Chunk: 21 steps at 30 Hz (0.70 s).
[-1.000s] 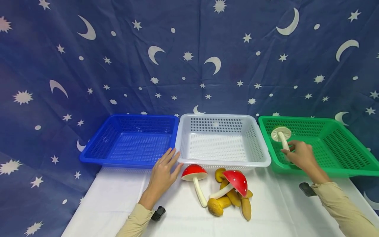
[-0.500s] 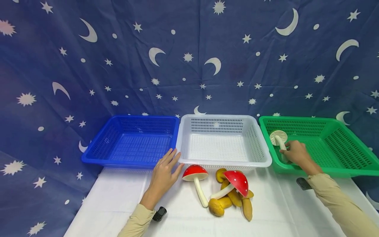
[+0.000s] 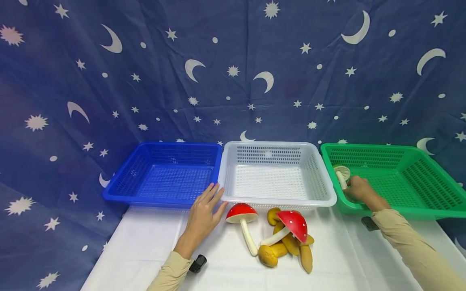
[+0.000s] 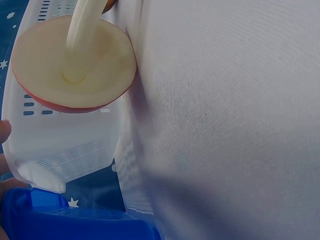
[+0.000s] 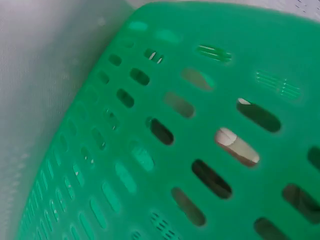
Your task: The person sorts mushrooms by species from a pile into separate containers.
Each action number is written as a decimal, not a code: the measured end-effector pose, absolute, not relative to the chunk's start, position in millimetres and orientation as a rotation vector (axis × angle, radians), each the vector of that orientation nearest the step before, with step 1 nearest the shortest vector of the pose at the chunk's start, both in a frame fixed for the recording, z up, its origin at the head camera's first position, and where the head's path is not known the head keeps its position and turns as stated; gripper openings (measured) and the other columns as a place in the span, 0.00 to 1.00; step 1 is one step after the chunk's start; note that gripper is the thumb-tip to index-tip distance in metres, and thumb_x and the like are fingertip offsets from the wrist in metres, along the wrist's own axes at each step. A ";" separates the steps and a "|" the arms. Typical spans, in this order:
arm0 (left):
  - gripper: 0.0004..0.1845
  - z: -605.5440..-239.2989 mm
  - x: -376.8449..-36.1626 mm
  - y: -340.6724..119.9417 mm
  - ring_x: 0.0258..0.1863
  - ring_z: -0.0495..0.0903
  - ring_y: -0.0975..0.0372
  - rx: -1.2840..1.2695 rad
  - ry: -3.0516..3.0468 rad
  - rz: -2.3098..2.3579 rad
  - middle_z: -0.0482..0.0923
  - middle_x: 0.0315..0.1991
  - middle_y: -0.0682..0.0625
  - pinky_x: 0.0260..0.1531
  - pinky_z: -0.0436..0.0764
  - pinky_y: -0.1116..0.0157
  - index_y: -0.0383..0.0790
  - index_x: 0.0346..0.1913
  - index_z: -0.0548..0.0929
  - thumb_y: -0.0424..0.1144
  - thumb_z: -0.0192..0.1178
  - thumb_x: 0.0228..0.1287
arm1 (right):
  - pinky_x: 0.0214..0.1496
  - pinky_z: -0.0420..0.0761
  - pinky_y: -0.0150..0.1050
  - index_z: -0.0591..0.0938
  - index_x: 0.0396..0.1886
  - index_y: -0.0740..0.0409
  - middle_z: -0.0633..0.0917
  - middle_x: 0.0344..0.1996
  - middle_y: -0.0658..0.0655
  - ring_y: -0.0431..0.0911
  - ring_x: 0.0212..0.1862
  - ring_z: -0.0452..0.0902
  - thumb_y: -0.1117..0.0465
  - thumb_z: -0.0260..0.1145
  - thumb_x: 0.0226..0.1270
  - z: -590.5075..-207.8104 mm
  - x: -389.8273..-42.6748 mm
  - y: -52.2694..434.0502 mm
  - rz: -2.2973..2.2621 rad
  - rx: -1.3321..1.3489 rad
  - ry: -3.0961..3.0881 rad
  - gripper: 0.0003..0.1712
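Observation:
My right hand reaches down into the green basket and pinches the pale stem of a toy mushroom. The mushroom's cap, with white gills showing, leans by the basket's left wall. In the right wrist view that wall hides most of the hand, though a fingertip shows through a slot. My left hand lies with fingers extended at the front rims of the blue basket and the white basket. Beside its thumb is a red-capped mushroom, its cream underside large in the left wrist view.
Another red-capped mushroom leans on a cluster of yellow-brown mushrooms in front of the white basket. The three baskets stand in a row on a white cloth, before a blue star-and-moon curtain.
My right hand has lowered the pale-stemmed mushroom deeper into the green basket, toward its left wall. The left hand keeps its place, and the head view has shifted slightly.

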<state>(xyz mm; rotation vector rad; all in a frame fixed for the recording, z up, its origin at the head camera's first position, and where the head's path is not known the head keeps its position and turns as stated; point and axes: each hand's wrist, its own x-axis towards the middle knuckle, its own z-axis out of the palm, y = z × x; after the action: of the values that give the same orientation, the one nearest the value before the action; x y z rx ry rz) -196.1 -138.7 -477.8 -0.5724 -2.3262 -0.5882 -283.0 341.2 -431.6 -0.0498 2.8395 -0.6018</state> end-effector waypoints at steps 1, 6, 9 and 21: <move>0.23 -477.6 -196.0 -138.5 0.61 0.71 0.50 -0.572 -2.324 -0.594 0.75 0.58 0.40 0.52 0.73 0.45 0.37 0.55 0.81 0.43 0.66 0.57 | 0.29 0.73 0.43 0.78 0.25 0.77 0.77 0.21 0.66 0.55 0.28 0.70 0.68 0.60 0.60 -431.6 -282.1 341.4 -0.602 -0.058 2.837 0.12; 0.23 -477.6 -195.7 -136.7 0.62 0.70 0.50 -0.574 -2.335 -0.601 0.75 0.59 0.41 0.53 0.72 0.45 0.38 0.56 0.81 0.44 0.65 0.58 | 0.21 0.65 0.36 0.71 0.14 0.64 0.66 0.12 0.52 0.43 0.18 0.58 0.68 0.59 0.58 -430.9 -274.2 340.9 -0.583 -0.084 2.887 0.14; 0.23 -478.0 -195.4 -136.0 0.62 0.70 0.51 -0.573 -2.339 -0.600 0.74 0.59 0.41 0.53 0.72 0.45 0.38 0.56 0.81 0.44 0.65 0.58 | 0.21 0.68 0.39 0.76 0.27 0.77 0.76 0.21 0.67 0.46 0.18 0.65 0.66 0.61 0.60 -427.3 -268.9 340.3 -0.562 -0.130 2.967 0.13; 0.23 -477.7 -195.3 -138.5 0.62 0.70 0.49 -0.575 -2.327 -0.591 0.75 0.58 0.40 0.52 0.73 0.45 0.37 0.55 0.81 0.44 0.66 0.58 | 0.24 0.76 0.48 0.78 0.44 0.77 0.81 0.35 0.74 0.59 0.28 0.78 0.63 0.65 0.60 -408.8 -237.4 335.6 -0.705 -0.329 3.206 0.19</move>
<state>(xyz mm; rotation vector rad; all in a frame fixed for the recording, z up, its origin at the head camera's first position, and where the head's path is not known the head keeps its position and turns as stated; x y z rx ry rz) -195.3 -138.5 -477.7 -0.5748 -2.3270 -0.5908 -237.4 335.6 -408.8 -0.3288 3.2063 -0.7050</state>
